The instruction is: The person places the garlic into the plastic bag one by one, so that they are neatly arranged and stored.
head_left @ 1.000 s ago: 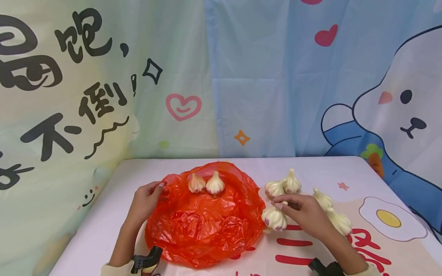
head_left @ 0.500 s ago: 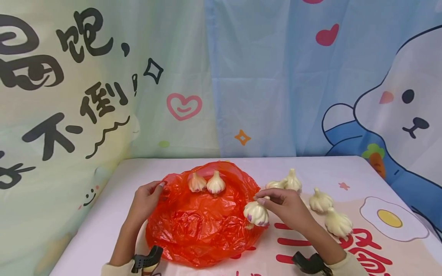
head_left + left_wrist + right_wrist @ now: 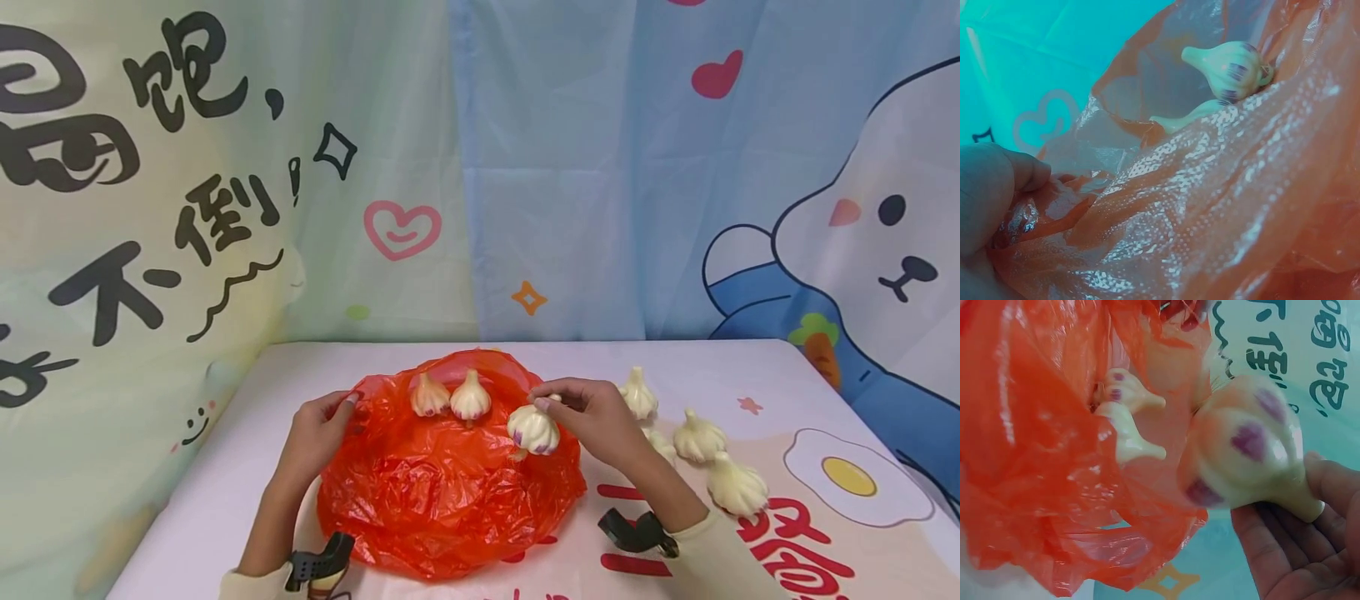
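Observation:
A red plastic bag [image 3: 442,500] lies spread on the table, its mouth gaping. My left hand [image 3: 318,437] pinches the bag's left rim between thumb and fingers. My right hand [image 3: 596,417] pinches a garlic bulb [image 3: 534,430] by its stem, over the bag's right side. In the right wrist view this garlic bulb [image 3: 1244,444] shows purple patches, with thumb and fingers around its neck. Two more garlic bulbs, one on the left [image 3: 429,395] and one on the right [image 3: 470,395], sit side by side at the back of the bag.
Several garlic bulbs lie on the table right of the bag, among them a front one [image 3: 737,485] and a back one [image 3: 639,393]. The table [image 3: 300,367] carries a printed cloth with a fried egg. A patterned curtain [image 3: 547,167] hangs behind.
My right hand has carried the garlic bulb leftward and slightly up, from the table beside the bag to over the bag. The left hand keeps its grip on the rim.

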`<state>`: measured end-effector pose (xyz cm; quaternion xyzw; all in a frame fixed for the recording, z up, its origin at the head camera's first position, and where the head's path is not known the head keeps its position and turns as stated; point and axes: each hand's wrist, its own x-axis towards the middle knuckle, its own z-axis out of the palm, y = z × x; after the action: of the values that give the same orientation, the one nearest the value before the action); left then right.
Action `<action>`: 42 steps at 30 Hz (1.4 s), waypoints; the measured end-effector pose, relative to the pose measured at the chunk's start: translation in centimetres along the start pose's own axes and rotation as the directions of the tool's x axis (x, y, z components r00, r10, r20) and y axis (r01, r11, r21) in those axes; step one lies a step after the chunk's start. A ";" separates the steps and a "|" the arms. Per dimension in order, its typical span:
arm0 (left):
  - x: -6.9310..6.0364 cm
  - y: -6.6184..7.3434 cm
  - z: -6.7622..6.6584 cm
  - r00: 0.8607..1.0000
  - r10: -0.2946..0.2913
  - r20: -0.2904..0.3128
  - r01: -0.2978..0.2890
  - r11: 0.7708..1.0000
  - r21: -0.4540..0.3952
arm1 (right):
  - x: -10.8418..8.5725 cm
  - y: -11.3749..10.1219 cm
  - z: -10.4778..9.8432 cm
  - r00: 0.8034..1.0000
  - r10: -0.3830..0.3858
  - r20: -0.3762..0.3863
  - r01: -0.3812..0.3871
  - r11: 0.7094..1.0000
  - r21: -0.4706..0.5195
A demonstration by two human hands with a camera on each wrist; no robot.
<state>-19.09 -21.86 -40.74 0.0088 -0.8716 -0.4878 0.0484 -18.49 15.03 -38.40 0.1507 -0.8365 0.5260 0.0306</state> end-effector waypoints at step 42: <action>0.2 0.0 0.0 0.999 0.030 -0.011 -0.030 0.999 -0.027 | 6.7 2.0 5.6 0.997 -0.064 -0.046 0.050 0.965 -0.259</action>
<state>-19.34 -21.90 -40.74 -0.0023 -0.8646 -0.4988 0.0606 -24.86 9.32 -41.22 0.1551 -0.8920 0.4155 0.0876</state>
